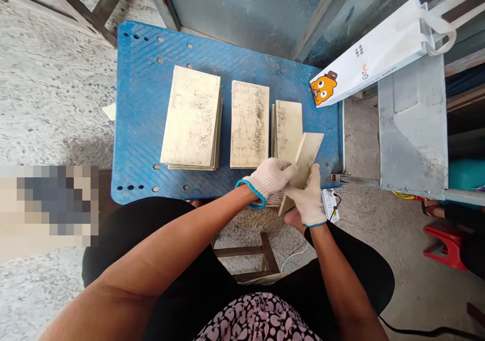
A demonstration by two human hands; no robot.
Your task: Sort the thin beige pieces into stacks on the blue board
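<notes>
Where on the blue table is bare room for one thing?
The widest patch of the blue table lies between its left edge and the largest stack; a narrow gap separates that from the middle stack. A strip runs along the far edge, behind the stacks. Crowded: the right side, with the smallest stack, left hand, right hand, panel and printed bag.

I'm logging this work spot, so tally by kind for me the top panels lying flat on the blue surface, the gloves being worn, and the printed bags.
Top panels lying flat: 3
Worn gloves: 2
Printed bags: 1
Total: 6
</notes>
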